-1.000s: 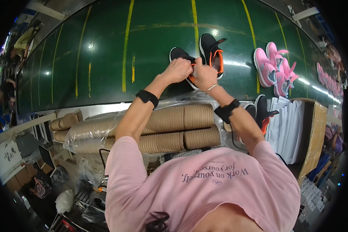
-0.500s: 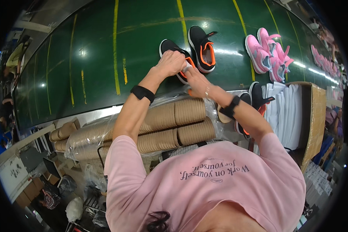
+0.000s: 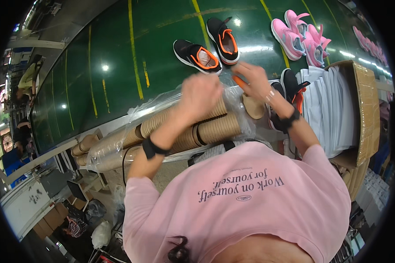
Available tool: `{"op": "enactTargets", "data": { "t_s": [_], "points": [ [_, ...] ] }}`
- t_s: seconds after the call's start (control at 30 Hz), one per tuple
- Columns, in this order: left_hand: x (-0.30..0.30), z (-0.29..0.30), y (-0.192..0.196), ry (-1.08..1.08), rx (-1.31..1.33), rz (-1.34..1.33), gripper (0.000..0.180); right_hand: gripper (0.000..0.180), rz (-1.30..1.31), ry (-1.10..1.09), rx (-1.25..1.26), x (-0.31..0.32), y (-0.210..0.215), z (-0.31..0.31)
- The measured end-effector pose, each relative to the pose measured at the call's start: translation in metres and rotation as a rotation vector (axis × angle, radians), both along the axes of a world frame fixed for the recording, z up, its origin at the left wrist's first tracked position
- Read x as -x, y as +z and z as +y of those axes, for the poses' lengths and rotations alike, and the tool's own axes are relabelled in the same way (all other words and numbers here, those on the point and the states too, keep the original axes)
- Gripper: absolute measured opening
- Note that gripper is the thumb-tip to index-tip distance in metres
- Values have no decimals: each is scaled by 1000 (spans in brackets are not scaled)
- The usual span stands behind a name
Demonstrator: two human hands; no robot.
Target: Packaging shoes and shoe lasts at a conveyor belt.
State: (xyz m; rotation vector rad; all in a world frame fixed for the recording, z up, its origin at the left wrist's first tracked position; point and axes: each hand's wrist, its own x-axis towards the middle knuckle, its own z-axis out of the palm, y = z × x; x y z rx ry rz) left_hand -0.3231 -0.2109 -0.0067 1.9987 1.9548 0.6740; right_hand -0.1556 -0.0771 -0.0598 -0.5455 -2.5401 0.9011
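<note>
While my left hand [image 3: 200, 94] hovers curled over the bagged stacks of brown paper cups [image 3: 180, 131], I should steady them before pulling; I cannot tell whether it grips anything. Farther out, my right hand [image 3: 251, 79] pinches an orange insert [image 3: 239, 81] beside the black shoe [image 3: 196, 55] on the green belt [image 3: 118, 65].

A green belt [image 3: 118, 87] with yellow lines carries two black-and-orange shoes [image 3: 196, 55] at 12 o'clock and pink shoes [image 3: 294, 37] at 1 o'clock.

Both hands [image 3: 200, 93] [image 3: 251, 78] over paper cups [image 3: 215, 127] — black shoes [image 3: 194, 56] beyond
</note>
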Motion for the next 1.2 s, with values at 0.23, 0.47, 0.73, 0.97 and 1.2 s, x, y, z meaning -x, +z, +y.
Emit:
{"op": "enactTargets", "data": {
  "t_s": [0.23,0.47,0.73,0.97,1.2],
  "points": [
    [-98,-85,-22,-150,74,-152,60,12,-245,241,932,-84,-20,-84],
    [-86,-95,-52,-20,40,-189,64,10,-55,95,861,-95,-20,-86],
    [-117,-69,10,-320,514,-871,49,4,206,116,232,-175,101,-24],
    [-132,-53,3,-392,698,-1088,40,31,-154,-843,-365,-388,-5,129],
    [-178,5,15,-158,554,-1350,37,50,-141,-1219,-305,-414,-53,163]
  ]
}}
